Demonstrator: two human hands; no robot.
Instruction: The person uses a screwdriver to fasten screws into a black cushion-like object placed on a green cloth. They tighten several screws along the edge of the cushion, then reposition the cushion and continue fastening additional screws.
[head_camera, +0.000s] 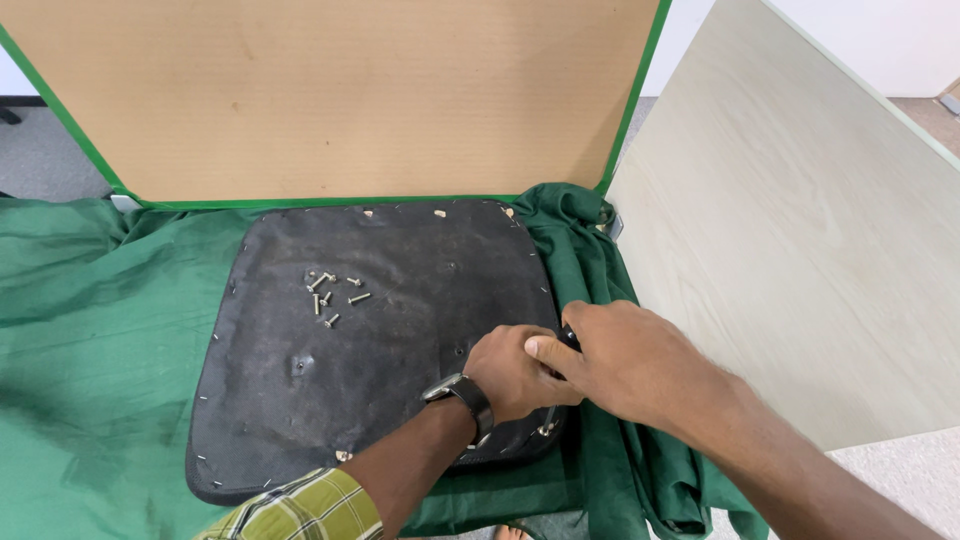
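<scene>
A black seat pad (380, 310) lies underside up on a green cloth (90, 330), its fabric stapled along the edges. Several loose silver screws (332, 293) sit on its upper left part. My left hand (515, 372), with a wristwatch, is closed at the pad's right edge. My right hand (620, 360) lies over that same edge, thumb against the left hand's fingers. Both seem to grip a small dark thing at the edge, mostly hidden by the hands.
A brown cardboard sheet with green tape borders (340, 95) stands upright behind the pad. A pale wood-grain board (800, 230) leans at the right. The green cloth is bunched along the pad's right side (600, 270). Grey floor shows at the edges.
</scene>
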